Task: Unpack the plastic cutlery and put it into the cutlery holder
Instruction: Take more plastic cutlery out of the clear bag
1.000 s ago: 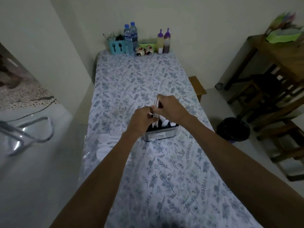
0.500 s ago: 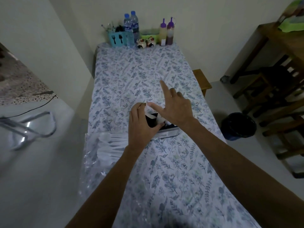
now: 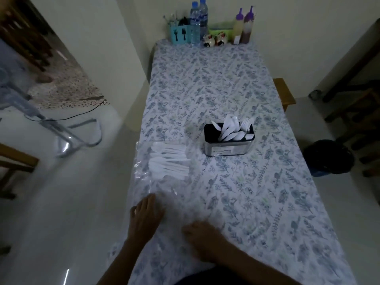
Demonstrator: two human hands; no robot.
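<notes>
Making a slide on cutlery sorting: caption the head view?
White plastic cutlery in the metal holder; more in the clear bag; both hands near the table edge.

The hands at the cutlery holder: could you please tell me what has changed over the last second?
Both hands let go and drew back to the near table edge: left hand and right hand rest there, holding nothing. The cutlery holder and the bag of plastic cutlery stayed put.

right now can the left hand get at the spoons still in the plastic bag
Probably yes: the left hand rests open on the table edge, the bagged spoons lie just beyond it, and nothing stands between them.
</notes>
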